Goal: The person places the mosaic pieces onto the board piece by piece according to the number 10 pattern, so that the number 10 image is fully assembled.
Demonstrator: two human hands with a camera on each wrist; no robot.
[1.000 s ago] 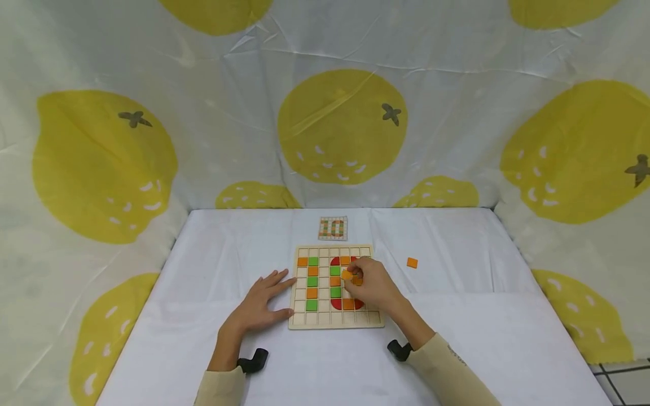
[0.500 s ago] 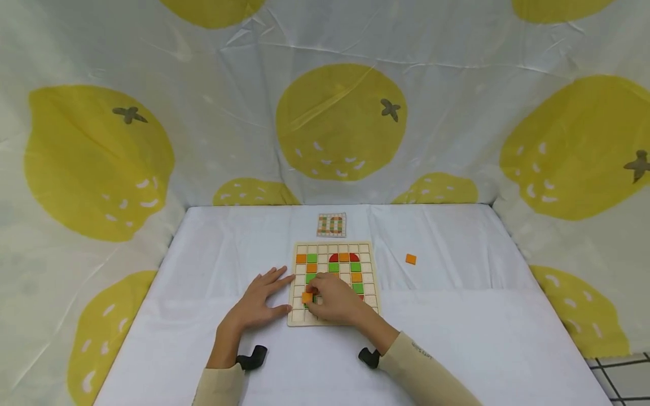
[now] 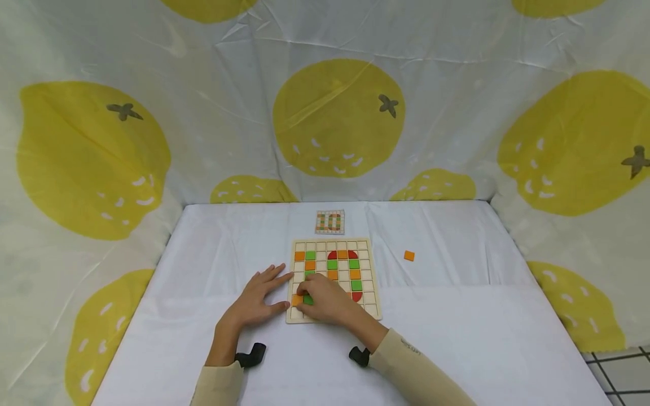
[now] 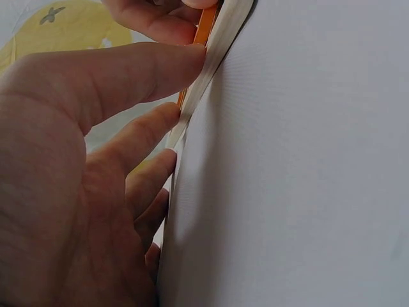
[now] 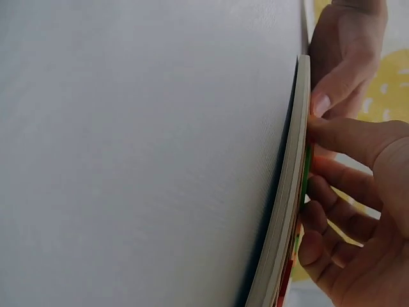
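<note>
A wooden grid board [image 3: 373, 293] lies on the white-covered table, bearing green, orange and red tiles. My right hand [image 3: 329, 298] reaches across it and pinches an orange square tile [image 3: 297, 300] at the lower left squares, beside a green tile [image 3: 308, 300]. In the left wrist view that orange tile [image 4: 205, 25] is at the board's edge, close to the left thumb. With fingers spread, my left hand [image 3: 255, 296] touches the board's left edge. Part of the board's lower middle is hidden under the right hand.
Behind the board lies a small pattern card [image 3: 330, 222] with a printed coloured grid. One loose orange tile [image 3: 409, 256] is on the cloth to the right. A lemon-printed curtain [image 3: 340, 118] hangs behind the table.
My right hand has carried the orange tile from the right part of the board to its lower left squares and lowered it there. The left hand keeps its place at the edge.
</note>
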